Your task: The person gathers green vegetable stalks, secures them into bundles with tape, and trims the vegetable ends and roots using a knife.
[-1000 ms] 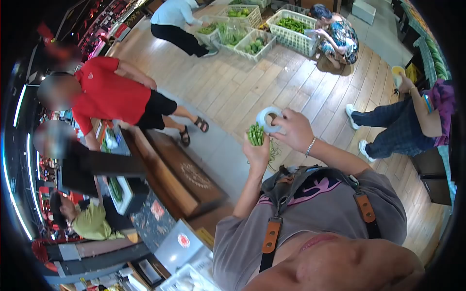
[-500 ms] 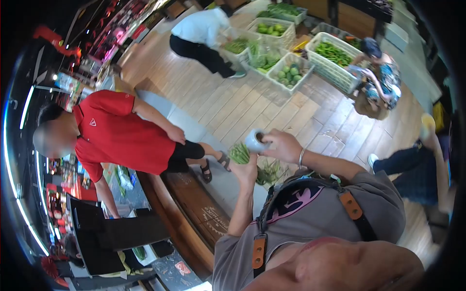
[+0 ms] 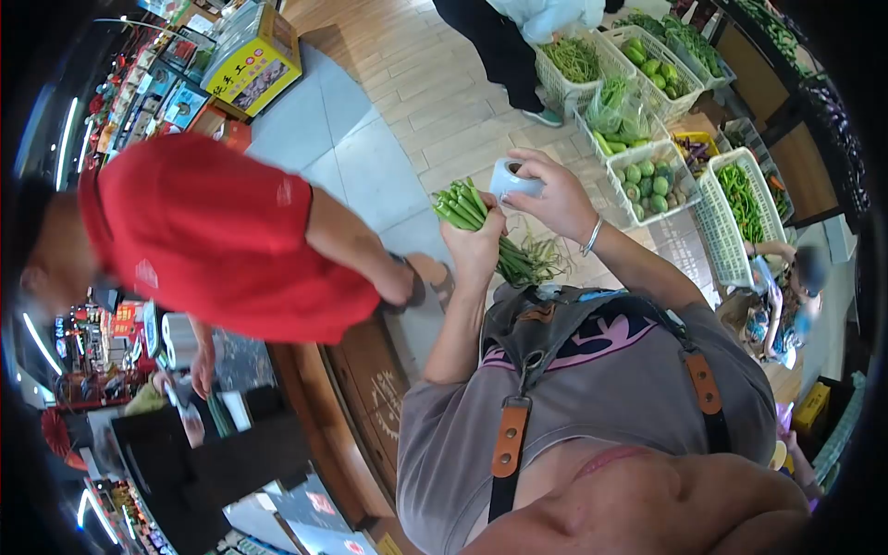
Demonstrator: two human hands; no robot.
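Note:
My left hand (image 3: 474,248) is wrapped round a bunch of green leafy vegetables (image 3: 460,205). The cut stalks stick out above the fist, and narrow leaves hang out below it on the other side. In my right hand (image 3: 560,199) is a wide roll of clear tape (image 3: 514,181) with a brown core, gripped at its side and end. The roll is close beside the stalks, near my left thumb. Whether a strip of tape runs from the roll to the bunch I cannot tell.
A person in a red shirt (image 3: 222,240) stands close on the left, by a wooden counter (image 3: 319,416). Crates of vegetables (image 3: 724,231) line the floor at upper right. One person bends over them and another crouches at the right. A yellow display case (image 3: 254,69) stands at upper left.
My view has turned, so the crates appear farther right and the red-shirted person larger. That person has turned and leans toward the counter. Both hands keep hold of the bunch and the roll.

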